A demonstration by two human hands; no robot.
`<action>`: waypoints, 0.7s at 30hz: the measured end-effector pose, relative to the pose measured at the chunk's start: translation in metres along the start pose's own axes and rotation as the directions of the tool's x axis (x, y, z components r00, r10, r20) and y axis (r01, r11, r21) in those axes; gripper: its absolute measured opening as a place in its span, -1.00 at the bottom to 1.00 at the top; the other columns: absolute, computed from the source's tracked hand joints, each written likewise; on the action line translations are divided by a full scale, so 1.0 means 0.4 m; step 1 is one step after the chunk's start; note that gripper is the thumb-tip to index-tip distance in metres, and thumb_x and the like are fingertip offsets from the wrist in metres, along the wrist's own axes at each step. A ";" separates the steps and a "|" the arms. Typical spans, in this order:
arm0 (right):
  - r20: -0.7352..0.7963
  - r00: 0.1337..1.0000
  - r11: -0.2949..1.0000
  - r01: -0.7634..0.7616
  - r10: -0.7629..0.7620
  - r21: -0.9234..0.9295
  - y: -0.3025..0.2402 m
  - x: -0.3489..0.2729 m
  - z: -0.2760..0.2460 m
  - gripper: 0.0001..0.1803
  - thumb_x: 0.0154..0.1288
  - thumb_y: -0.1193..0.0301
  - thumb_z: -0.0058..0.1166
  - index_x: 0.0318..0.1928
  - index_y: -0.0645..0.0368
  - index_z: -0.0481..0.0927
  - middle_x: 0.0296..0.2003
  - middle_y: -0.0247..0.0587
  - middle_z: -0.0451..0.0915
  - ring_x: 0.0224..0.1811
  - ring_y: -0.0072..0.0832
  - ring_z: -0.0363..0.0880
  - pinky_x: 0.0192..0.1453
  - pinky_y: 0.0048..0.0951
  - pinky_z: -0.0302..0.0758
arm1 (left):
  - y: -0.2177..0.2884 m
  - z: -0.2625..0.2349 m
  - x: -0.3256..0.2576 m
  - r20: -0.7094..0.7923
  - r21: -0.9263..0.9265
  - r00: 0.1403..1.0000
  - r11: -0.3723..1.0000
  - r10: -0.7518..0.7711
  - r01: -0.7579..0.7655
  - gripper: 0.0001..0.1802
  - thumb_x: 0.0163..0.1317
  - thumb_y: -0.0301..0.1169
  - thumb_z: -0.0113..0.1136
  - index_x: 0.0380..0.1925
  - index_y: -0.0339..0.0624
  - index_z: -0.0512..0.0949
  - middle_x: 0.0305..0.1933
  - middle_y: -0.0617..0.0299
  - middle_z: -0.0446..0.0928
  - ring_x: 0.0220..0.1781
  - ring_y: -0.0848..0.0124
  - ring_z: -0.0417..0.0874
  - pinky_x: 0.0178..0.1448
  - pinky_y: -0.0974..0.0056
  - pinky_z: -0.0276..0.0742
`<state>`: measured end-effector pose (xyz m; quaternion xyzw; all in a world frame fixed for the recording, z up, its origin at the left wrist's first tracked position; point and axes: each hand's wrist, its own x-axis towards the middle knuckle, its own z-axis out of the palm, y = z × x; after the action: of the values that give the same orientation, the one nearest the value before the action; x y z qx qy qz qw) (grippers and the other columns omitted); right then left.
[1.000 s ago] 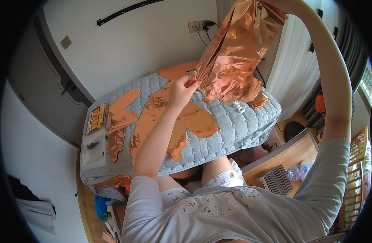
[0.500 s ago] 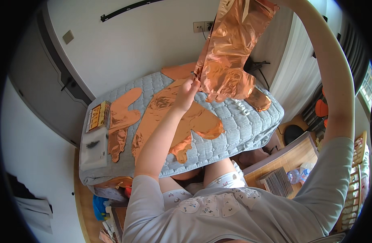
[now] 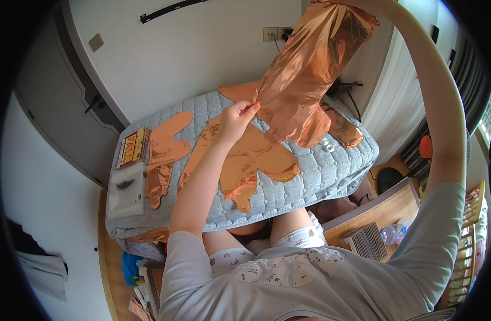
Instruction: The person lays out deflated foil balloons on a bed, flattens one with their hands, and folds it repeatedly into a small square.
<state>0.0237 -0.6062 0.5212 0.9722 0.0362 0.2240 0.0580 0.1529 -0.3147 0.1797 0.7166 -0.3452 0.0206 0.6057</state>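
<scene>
Apparently light, limp, slick: copper foil piece [image 3: 304,80] hangs above far right of bed [image 3: 317,176]. Left grip [image 3: 237,120] pinches its left edge tightly; right grip [image 3: 363,5], partly cropped, closed on top. Likely creases easily; best held by edges.

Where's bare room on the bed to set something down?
Front right of the quilted bed, between the middle foil shape, white rolls and right edge. A narrow strip separates that shape from the left foil. Crowded: left end, with clear bag and packet.
</scene>
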 end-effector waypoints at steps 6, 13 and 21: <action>-0.071 0.996 0.998 0.056 -0.054 0.033 0.031 0.019 0.047 -0.51 0.49 0.07 0.13 0.09 0.25 0.72 -0.09 0.06 0.75 -0.11 -0.16 0.70 0.07 -0.25 0.61 | -0.047 -0.024 0.014 -0.078 0.149 0.924 0.921 0.374 -0.360 -0.66 0.51 -0.20 0.26 -0.26 -0.32 0.67 -0.44 0.44 0.54 -0.37 0.64 0.46 -0.24 0.44 0.38; -0.291 0.699 0.476 0.678 -0.653 0.560 0.216 0.088 0.138 -0.56 0.49 0.14 0.16 0.12 0.24 0.71 -0.09 -0.02 0.77 -0.13 -0.21 0.69 0.06 -0.29 0.61 | -0.041 -0.022 0.031 -0.178 -0.139 0.978 0.982 0.105 -0.131 -0.78 0.44 -0.32 0.35 -0.19 -0.30 0.69 -0.28 0.31 0.72 -0.25 0.61 0.64 -0.10 0.44 0.53; 0.006 1.000 0.994 0.007 -0.008 0.112 0.015 0.086 0.144 -0.57 0.48 0.12 0.19 0.06 0.23 0.72 -0.21 0.01 0.75 -0.19 -0.23 0.66 -0.05 -0.27 0.55 | -0.144 -0.143 0.059 -0.225 -0.174 0.974 0.984 -0.019 -0.021 -0.83 0.37 -0.41 0.40 -0.16 -0.31 0.71 -0.23 0.29 0.74 -0.20 0.59 0.69 -0.07 0.45 0.60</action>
<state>0.0801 -0.6146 0.4853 0.9745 0.0521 0.2183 0.0041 0.2230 -0.2737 0.1562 0.6534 -0.2749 0.0714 0.7017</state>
